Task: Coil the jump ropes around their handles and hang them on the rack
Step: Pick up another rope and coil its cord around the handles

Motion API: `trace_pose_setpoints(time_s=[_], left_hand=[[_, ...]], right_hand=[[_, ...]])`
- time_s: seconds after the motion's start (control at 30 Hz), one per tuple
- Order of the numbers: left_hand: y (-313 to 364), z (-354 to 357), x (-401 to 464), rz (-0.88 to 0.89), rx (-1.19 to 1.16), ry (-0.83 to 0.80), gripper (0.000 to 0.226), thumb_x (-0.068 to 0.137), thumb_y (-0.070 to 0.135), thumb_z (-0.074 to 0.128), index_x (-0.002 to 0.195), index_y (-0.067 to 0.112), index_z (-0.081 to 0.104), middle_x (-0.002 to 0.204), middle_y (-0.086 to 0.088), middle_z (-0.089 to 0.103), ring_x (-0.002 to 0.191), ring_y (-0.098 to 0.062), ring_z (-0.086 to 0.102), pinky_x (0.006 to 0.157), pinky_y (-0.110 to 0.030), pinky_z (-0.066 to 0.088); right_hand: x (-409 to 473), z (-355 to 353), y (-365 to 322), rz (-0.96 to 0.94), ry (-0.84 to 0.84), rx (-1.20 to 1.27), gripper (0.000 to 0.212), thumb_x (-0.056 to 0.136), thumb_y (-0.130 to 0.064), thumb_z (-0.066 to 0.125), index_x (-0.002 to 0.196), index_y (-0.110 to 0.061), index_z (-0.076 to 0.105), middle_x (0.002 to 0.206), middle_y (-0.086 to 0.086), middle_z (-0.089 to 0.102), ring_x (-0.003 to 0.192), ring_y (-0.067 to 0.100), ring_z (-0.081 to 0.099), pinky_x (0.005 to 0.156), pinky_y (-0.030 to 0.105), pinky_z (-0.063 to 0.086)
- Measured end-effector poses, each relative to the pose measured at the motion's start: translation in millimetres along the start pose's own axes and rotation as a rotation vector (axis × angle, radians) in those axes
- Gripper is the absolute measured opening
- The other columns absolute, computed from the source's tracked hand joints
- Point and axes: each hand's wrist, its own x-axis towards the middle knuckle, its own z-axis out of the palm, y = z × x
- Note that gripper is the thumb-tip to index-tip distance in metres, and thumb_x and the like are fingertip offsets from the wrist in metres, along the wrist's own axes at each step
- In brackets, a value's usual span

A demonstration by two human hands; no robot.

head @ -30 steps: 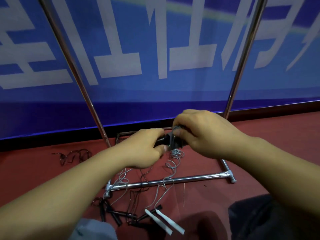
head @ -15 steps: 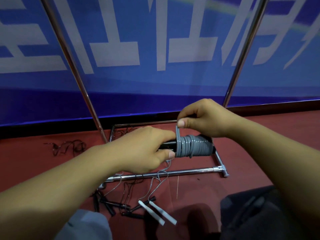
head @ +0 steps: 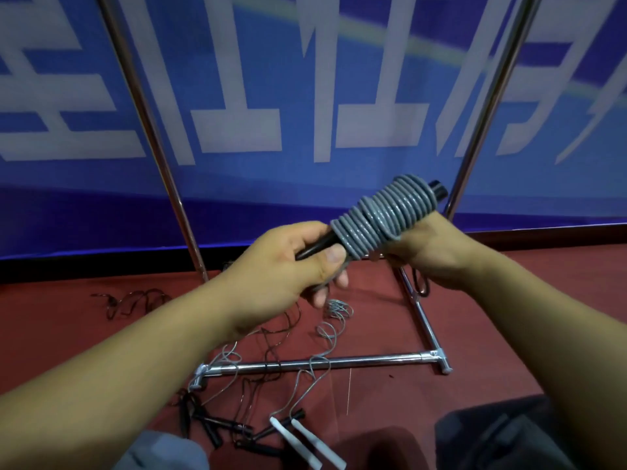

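Observation:
A grey jump rope [head: 383,217] is wound in tight turns around its black handles, which tilt up to the right. My left hand [head: 288,262] grips the lower black end of the handles. My right hand [head: 427,252] sits under the coil and pinches the rope's last turn near its lower edge. The chrome rack [head: 325,362] stands behind, its two uprights rising left and right and its base bars on the floor.
Loose jump ropes lie on the red floor: a thin grey one with white handles [head: 305,446], black-handled ones [head: 217,429] at the rack's near left foot, and a dark tangle [head: 129,300] farther left. A blue banner with white lettering covers the wall behind.
The coiled handles rose and tilted up to the right. My right hand moved from pinching the rope above the coil to below it. The camera view shifted down.

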Motion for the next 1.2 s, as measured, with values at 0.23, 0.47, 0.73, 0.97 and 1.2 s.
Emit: trace_pose_setpoints(time_s=[0.23,0.47,0.73,0.97,1.2], left_hand=[[-4,-2,8,-0.113,-0.191,0.220,0.017,0.102,0.019,0.049,0.096,0.009,0.062,0.070,0.001,0.061,0.050,-0.011,0.048,0.053,-0.021,0.044],[-13,-6,13,-0.193,-0.007,0.286,0.024,0.103,0.029,0.050,0.097,0.007,0.059,0.063,-0.003,0.061,0.049,-0.018,0.053,0.057,-0.032,0.047],[-21,-8,17,-0.234,0.167,0.377,0.028,0.101,0.036,0.054,0.089,0.011,0.059,0.059,0.002,0.062,0.045,-0.013,0.053,0.054,-0.028,0.046],[-30,-14,22,-0.233,0.287,0.501,0.029,0.098,0.037,0.058,0.093,0.008,0.061,0.059,0.001,0.065,0.046,-0.012,0.056,0.056,-0.031,0.049],[-35,-23,26,-0.245,0.446,0.546,0.025,0.096,0.037,0.059,0.090,0.013,0.060,0.064,0.001,0.068,0.050,-0.013,0.060,0.061,-0.039,0.057]], right_hand=[[1,13,-7,0.033,-0.029,-0.078,0.021,0.085,-0.037,0.068,0.072,-0.020,0.069,0.065,0.005,0.066,0.053,0.011,0.042,0.050,0.021,0.036],[-2,24,-12,0.081,-0.108,-0.172,0.019,0.075,-0.025,0.080,0.087,-0.012,0.073,0.071,0.001,0.071,0.068,0.009,0.065,0.071,0.025,0.054],[-8,35,-21,0.090,-0.109,-0.394,0.011,0.090,-0.026,0.071,0.087,-0.016,0.070,0.067,-0.002,0.071,0.050,0.002,0.057,0.054,0.016,0.044],[-12,46,-21,0.113,-0.141,-0.572,0.023,0.098,-0.028,0.060,0.078,-0.017,0.062,0.067,-0.008,0.071,0.057,0.009,0.069,0.057,0.018,0.049],[-18,56,-23,0.077,-0.184,-0.709,0.027,0.099,-0.030,0.056,0.074,-0.021,0.056,0.059,-0.011,0.063,0.060,0.003,0.064,0.063,0.023,0.050]])
